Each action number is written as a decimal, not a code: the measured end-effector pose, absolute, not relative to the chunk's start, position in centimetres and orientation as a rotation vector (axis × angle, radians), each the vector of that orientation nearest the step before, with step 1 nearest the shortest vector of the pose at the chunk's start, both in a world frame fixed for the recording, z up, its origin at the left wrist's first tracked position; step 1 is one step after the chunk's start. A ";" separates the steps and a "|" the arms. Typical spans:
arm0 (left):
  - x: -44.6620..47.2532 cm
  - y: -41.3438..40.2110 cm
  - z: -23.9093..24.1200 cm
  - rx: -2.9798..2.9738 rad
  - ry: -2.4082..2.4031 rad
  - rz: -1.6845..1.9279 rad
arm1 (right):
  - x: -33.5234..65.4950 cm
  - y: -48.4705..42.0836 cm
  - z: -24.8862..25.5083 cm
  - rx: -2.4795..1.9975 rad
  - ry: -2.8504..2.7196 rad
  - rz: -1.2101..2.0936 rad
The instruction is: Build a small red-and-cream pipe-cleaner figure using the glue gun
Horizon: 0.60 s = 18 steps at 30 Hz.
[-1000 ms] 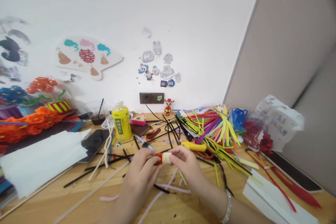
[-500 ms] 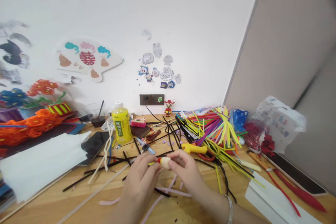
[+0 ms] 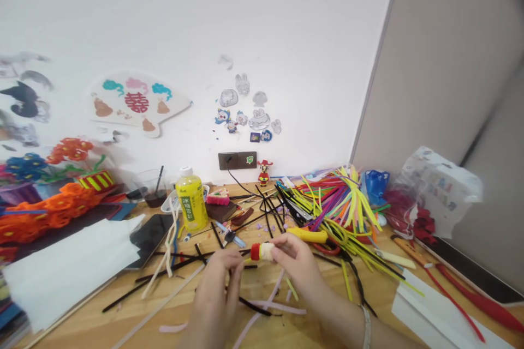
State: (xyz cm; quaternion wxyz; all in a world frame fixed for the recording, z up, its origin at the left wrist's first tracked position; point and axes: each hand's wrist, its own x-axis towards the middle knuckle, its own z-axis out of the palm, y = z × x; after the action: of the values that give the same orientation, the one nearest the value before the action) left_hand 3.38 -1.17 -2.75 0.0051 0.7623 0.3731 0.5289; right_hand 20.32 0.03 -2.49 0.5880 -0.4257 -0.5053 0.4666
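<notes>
A small pipe-cleaner piece (image 3: 262,252), red at one end and cream at the other, is held sideways above the table. My right hand (image 3: 295,262) pinches its cream end between thumb and fingers. From the red end a thin yellow pipe cleaner (image 3: 249,264) runs toward my left hand (image 3: 221,278), whose fingers are pressed together on it; their tips are partly hidden. Beneath and around both hands lie black pipe cleaners (image 3: 256,306) and pale purple ones (image 3: 282,306). A finished little figure with a red hat (image 3: 264,173) stands against the wall.
A yellow drink bottle (image 3: 191,202) and a cup with dark liquid (image 3: 152,191) stand left of centre. To the right are a yellow-handled tool (image 3: 308,235) and a heap of coloured pipe cleaners (image 3: 339,196). White paper (image 3: 73,270) covers the left side.
My left hand has drawn left, away from the red and cream piece, so its red end now shows. My right hand keeps hold of the cream end. The view has shifted slightly.
</notes>
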 end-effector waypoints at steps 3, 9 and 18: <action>2.8 -0.7 -2.3 1.998 1.467 1.636 | 20.3 -0.1 -2.3 -0.986 -1.179 1.125; 2.8 -0.1 -1.4 1.843 1.560 1.268 | 20.2 -0.5 -2.2 -0.969 -1.259 1.139; 4.2 -0.6 -1.4 1.849 1.215 1.068 | 20.0 -0.8 -2.6 -0.956 -1.383 1.087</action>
State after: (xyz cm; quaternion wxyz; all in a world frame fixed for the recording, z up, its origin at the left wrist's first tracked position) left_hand 4.16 -0.55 -1.38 0.3359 0.7089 0.4658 0.4094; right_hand 19.99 -0.79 -2.59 0.5394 -0.4019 -0.5818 0.4571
